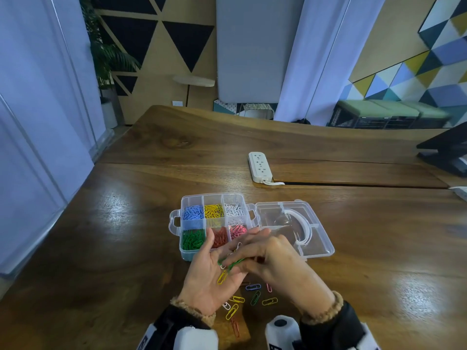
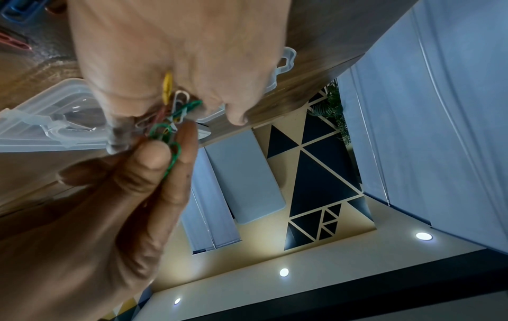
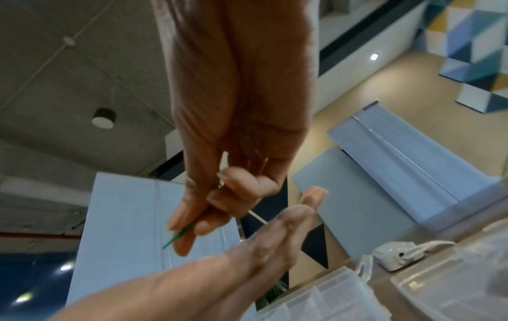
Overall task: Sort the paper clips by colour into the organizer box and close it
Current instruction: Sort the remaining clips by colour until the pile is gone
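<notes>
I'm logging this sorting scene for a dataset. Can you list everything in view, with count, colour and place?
organizer box: one, clear, six compartments with blue, yellow, white, green, red, pink clips, table centre.
lid: one, clear, lying open right of the box.
loose paper clips: several, mixed colours, on the table near the wrists.
green paper clip: one, pinched over the palm.
power strip: one, white, behind the box.
table: one, brown wood.
left hand: palm up, cradling a few clips.
right hand: pinches the green paper clip.
</notes>
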### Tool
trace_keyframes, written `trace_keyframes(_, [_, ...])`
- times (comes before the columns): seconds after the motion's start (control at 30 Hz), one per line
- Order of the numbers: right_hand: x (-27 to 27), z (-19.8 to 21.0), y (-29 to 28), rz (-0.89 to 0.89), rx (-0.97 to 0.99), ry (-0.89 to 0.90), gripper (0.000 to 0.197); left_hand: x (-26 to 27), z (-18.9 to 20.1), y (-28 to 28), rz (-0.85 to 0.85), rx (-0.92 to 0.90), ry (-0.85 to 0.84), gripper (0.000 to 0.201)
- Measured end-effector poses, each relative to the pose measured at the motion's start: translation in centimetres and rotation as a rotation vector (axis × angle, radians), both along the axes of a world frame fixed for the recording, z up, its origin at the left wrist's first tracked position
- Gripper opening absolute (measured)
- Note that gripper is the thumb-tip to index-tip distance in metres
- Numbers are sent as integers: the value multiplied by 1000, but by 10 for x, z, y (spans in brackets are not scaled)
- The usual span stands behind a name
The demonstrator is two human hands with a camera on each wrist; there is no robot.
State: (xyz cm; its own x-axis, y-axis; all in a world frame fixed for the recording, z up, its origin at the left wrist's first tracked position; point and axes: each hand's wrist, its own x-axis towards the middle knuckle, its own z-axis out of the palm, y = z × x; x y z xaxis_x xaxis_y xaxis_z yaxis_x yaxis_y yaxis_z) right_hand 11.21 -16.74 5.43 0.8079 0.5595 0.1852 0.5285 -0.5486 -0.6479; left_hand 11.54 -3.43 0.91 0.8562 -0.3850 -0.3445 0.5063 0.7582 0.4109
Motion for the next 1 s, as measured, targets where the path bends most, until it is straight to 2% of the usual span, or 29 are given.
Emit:
trace_keyframes(0.13, [6,-6,5,-68,-67,-94,23,-1,2,0,5,-38,-1,81])
trace_keyframes(0.3, [3,-2,21,-72,-369,-142,25,3,-5,-2,80,14,119,74])
trace_keyframes(0.43, [-2,3,29,-70,-454,-206,23,1,1,-1,19,40,112,77])
trace_keyframes(0.53, [-2,2,30,-50,-486,-225,30,-1,6,-2,7,48,91,76])
trace_keyframes(0.6, [1,0,27,-40,-436,-185,31,-1,6,-2,12,76,81,76])
trace_keyframes(0.73, [9,1,14,-38,-192,-27,21,1,1,-2,46,61,49,77])
trace_keyframes(0.83, [13,8,3,-76,-74,86,22,2,-1,-2,13,-12,20,63])
trace_keyframes(0.93, [14,10,-6,-107,271,369,12,2,-5,-1,-32,-73,3,44])
trace_keyframes(1.0, [14,6,-10,-113,505,541,8,2,-7,-1,-41,-103,6,39])
